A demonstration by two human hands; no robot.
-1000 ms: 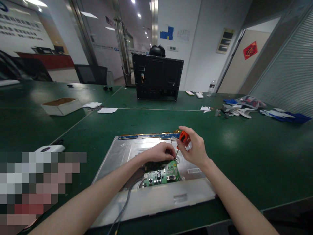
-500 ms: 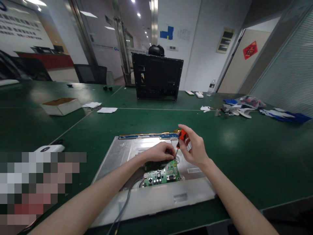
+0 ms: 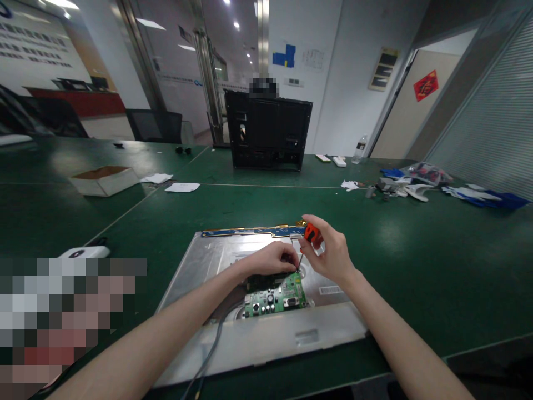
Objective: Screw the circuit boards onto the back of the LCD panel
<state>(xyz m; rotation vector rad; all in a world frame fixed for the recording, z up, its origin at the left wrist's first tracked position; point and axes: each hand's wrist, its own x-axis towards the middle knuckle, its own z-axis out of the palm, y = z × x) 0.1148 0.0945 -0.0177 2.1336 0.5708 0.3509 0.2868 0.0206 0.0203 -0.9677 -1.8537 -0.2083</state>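
right grip: closed on screwdriver [image 3: 310, 236] handle, light, stiff
left grip: fingers pinched down on circuit board [image 3: 278, 297], fragile; hold edges

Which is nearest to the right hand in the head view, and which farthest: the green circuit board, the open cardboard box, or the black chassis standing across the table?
From the right hand:
1. Green circuit board, just below and left of it, on the metal panel.
2. Black chassis, upright at the table's far side, straight ahead.
3. Open cardboard box, far off to the left.
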